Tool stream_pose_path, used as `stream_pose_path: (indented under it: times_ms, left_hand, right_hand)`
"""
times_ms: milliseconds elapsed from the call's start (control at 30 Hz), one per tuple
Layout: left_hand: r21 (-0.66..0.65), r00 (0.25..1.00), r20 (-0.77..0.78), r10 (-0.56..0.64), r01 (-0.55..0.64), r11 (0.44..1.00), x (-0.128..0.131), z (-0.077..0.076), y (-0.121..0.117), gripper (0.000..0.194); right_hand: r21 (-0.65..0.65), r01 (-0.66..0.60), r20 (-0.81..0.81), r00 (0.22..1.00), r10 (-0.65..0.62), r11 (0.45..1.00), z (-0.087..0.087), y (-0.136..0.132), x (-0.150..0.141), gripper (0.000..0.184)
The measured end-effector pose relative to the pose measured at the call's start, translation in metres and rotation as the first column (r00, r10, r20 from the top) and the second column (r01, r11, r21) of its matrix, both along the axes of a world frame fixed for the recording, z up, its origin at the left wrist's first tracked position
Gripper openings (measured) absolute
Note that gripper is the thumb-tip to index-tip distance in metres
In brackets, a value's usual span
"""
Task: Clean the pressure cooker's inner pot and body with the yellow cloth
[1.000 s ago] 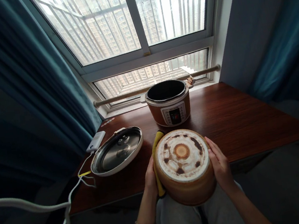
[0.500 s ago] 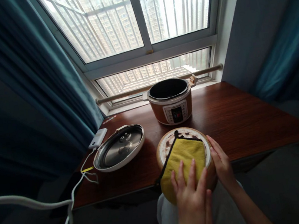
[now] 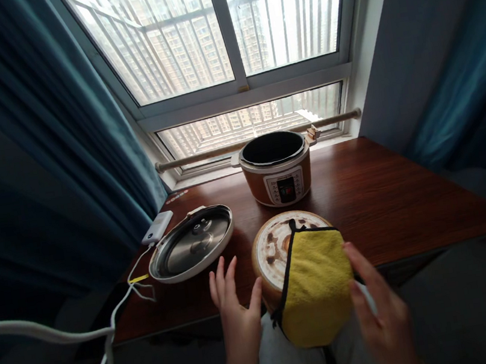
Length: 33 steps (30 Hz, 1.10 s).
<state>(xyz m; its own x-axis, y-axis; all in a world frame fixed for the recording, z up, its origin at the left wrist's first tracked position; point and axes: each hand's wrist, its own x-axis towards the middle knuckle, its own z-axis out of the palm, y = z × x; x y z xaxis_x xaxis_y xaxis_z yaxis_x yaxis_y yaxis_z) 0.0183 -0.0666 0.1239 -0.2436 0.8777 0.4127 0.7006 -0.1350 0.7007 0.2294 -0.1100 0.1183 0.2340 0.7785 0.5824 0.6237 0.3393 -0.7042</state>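
A round piece (image 3: 268,251), like an upturned pot, has a whitish face with brown stains and a tan rim. It rests above my lap, at the table's front edge. A yellow cloth (image 3: 316,286) with black edging covers its right and front part. My left hand (image 3: 238,319) is open beside the piece's left side, fingers spread, the thumb near the rim. My right hand (image 3: 380,304), slightly blurred, has its index finger and thumb on the cloth's right edge; its other fingers are mostly hidden.
Behind stands a brown and white electric cooker (image 3: 278,180), lidless, with a dark inside. To the left lies an upturned lid (image 3: 192,244) with a shiny inner face. A white power strip (image 3: 158,226) and cable (image 3: 124,300) run along the wooden table's (image 3: 391,196) left end, beside the curtain.
My left hand has lifted off the cloth and moved left. The cloth has slid right and toward me, baring more of the stained face. My right hand has shifted to the cloth's edge.
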Motion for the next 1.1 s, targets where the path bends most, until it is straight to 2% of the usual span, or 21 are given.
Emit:
stream_pose_path:
  times_ms: [67, 100, 167, 233, 333, 433, 500, 600, 700, 900, 1000, 1067, 1100]
  left_hand:
    - [-0.051, 0.998, 0.063, 0.003, 0.000, 0.999, -0.007, -0.014, 0.011, 0.053]
    - [-0.071, 0.997, 0.082, -0.005, 0.011, 0.997, -0.008, -0.020, 0.014, 0.054]
    - [-0.108, 0.996, 0.083, -0.019, 0.028, 0.994, -0.007, -0.030, 0.016, 0.054]
    - [-0.141, 0.997, 0.064, -0.037, 0.045, 0.989, -0.004, -0.034, 0.015, 0.050]
    - [-0.153, 0.998, 0.045, -0.051, 0.057, 0.987, -0.003, -0.035, 0.014, 0.046]
    - [-0.140, 0.998, 0.026, -0.052, 0.055, 0.989, -0.003, -0.033, 0.014, 0.045]
    - [-0.146, 0.998, 0.016, -0.058, 0.059, 0.988, -0.003, -0.033, 0.014, 0.046]
    - [-0.161, 0.998, 0.019, -0.064, 0.066, 0.985, -0.003, -0.034, 0.013, 0.044]
    - [-0.157, 0.998, 0.024, -0.059, 0.062, 0.986, -0.002, -0.036, 0.012, 0.040]
    - [-0.112, 0.999, 0.000, -0.048, 0.048, 0.993, 0.000, -0.038, 0.011, 0.036]
    - [-0.099, 0.998, -0.020, -0.052, 0.049, 0.994, -0.001, -0.039, 0.012, 0.036]
    - [-0.104, 0.998, -0.041, -0.056, 0.051, 0.993, -0.002, -0.039, 0.013, 0.037]
    - [-0.108, 0.997, -0.052, -0.057, 0.051, 0.993, -0.003, -0.039, 0.013, 0.037]
  right_hand:
    - [-0.036, -0.161, 0.228, 0.959, 0.165, 0.986, 0.002, -0.005, -0.016, 0.063]
    - [-0.072, -0.192, 0.315, 0.927, 0.205, 0.979, -0.001, -0.005, -0.022, 0.068]
    - [-0.127, -0.165, 0.416, 0.886, 0.204, 0.978, -0.009, -0.002, -0.028, 0.071]
    - [-0.117, -0.135, 0.436, 0.883, 0.174, 0.984, -0.019, 0.001, -0.026, 0.064]
    - [-0.061, -0.148, 0.359, 0.920, 0.160, 0.987, -0.030, 0.001, -0.012, 0.046]
    - [-0.046, -0.161, 0.202, 0.965, 0.167, 0.986, -0.034, 0.003, 0.008, 0.034]
    - [-0.076, -0.129, 0.072, 0.988, 0.134, 0.989, -0.034, 0.008, 0.021, 0.030]
    - [-0.193, -0.087, -0.154, 0.986, 0.057, 0.977, -0.035, 0.023, 0.040, 0.028]
    - [-0.318, -0.172, -0.344, 0.937, 0.055, 0.932, -0.039, 0.043, 0.053, 0.039]
    - [-0.409, -0.348, -0.458, 0.878, 0.140, 0.844, -0.041, 0.099, 0.061, 0.047]
    - [-0.454, -0.498, -0.456, 0.842, 0.287, 0.739, -0.028, 0.133, 0.058, 0.048]
    - [-0.526, -0.549, -0.368, 0.835, 0.409, 0.649, -0.015, 0.155, 0.052, 0.049]
    - [-0.569, -0.538, -0.285, 0.839, 0.464, 0.622, -0.008, 0.165, 0.048, 0.049]
